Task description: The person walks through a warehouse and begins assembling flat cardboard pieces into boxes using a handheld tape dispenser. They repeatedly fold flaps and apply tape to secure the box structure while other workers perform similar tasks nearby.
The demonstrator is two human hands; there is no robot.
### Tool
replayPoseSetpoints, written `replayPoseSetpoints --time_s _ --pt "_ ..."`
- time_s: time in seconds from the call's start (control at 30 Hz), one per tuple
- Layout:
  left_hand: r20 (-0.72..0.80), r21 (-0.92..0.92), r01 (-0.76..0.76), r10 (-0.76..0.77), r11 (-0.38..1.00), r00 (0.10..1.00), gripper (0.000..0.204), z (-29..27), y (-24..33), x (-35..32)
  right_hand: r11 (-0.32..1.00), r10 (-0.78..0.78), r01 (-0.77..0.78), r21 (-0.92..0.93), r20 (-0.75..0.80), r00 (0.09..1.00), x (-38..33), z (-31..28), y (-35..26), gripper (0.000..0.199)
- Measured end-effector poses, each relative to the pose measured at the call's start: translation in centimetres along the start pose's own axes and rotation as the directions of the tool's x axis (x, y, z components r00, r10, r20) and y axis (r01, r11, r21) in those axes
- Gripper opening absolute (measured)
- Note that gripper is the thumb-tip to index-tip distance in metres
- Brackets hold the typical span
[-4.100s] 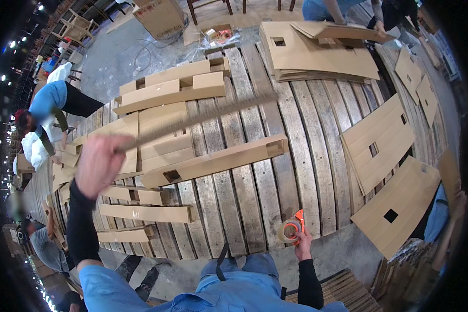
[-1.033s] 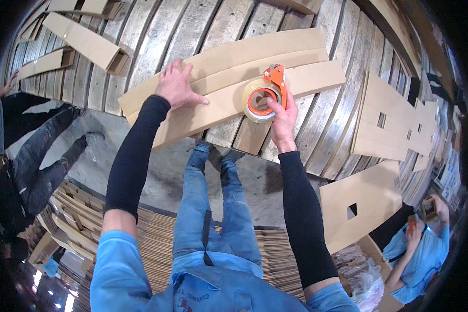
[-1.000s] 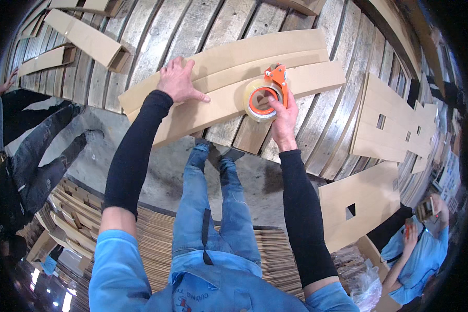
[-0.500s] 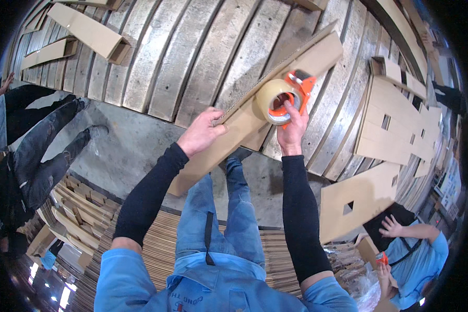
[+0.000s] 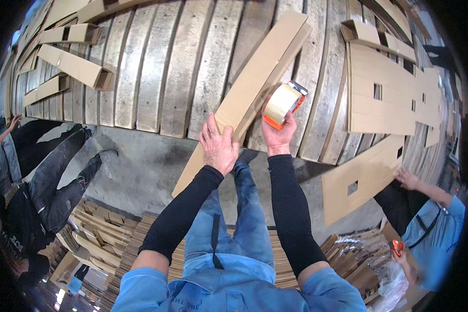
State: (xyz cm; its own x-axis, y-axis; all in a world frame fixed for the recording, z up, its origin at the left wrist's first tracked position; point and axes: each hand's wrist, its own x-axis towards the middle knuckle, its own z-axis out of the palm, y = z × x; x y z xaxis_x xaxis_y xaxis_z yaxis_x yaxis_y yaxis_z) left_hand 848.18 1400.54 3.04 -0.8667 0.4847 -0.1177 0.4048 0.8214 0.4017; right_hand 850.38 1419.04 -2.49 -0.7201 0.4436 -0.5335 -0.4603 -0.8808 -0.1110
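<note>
A long folded cardboard piece [image 5: 265, 67] lies slanted across the slatted table, its near end sticking out past the edge. My left hand [image 5: 219, 148] grips it near that end, fingers along its left side and thumb on top. In my right hand [image 5: 280, 134] is a tape dispenser [image 5: 285, 106] with an orange frame and a wide roll of clear tape. The dispenser is just right of the cardboard, above the slats. The fingers under the roll are partly hidden.
Folded cardboard tubes [image 5: 70, 65] lie at the far left of the slatted table [image 5: 156, 67]. Flat cardboard sheets with cut-outs [image 5: 379, 112] cover the right. A co-worker [image 5: 426, 223] at the right holds an orange tool; others stand left. Stacked cardboard [image 5: 106, 234] is behind me.
The cardboard piece has turned so a broad closed face shows on top. My left hand has shifted right onto it. The tape dispenser has swung off the cardboard to its right, lower and tilted.
</note>
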Motion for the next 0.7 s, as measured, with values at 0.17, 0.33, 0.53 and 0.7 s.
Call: replayPoseSetpoints --time_s 0.17,0.33,0.53,0.7 --pt "-0.011 0.109 -0.179 0.181 0.978 0.983 0.019 0.2 0.2 0.9 0.999 -0.05 0.051 -0.013 0.039 0.998 -2.2 1.4 -1.6 0.043" --pt "0.02 0.238 -0.467 0.477 0.852 0.879 0.012 -2.0 -1.7 8.0 0.856 -0.297 0.27 -0.442 0.009 0.955 -4.2 5.9 -5.9 0.044" --pt "0.0 0.251 -0.505 0.521 0.826 0.853 0.012 -0.6 -2.0 9.4 0.281 -0.272 0.338 -0.898 0.263 0.926 -1.8 11.4 -7.9 0.06" --pt "-0.05 0.227 -0.486 0.508 0.844 0.86 0.012 -0.2 -2.7 8.9 -0.557 -0.002 0.548 -0.623 0.661 0.75 -4.6 18.1 -5.5 0.052"
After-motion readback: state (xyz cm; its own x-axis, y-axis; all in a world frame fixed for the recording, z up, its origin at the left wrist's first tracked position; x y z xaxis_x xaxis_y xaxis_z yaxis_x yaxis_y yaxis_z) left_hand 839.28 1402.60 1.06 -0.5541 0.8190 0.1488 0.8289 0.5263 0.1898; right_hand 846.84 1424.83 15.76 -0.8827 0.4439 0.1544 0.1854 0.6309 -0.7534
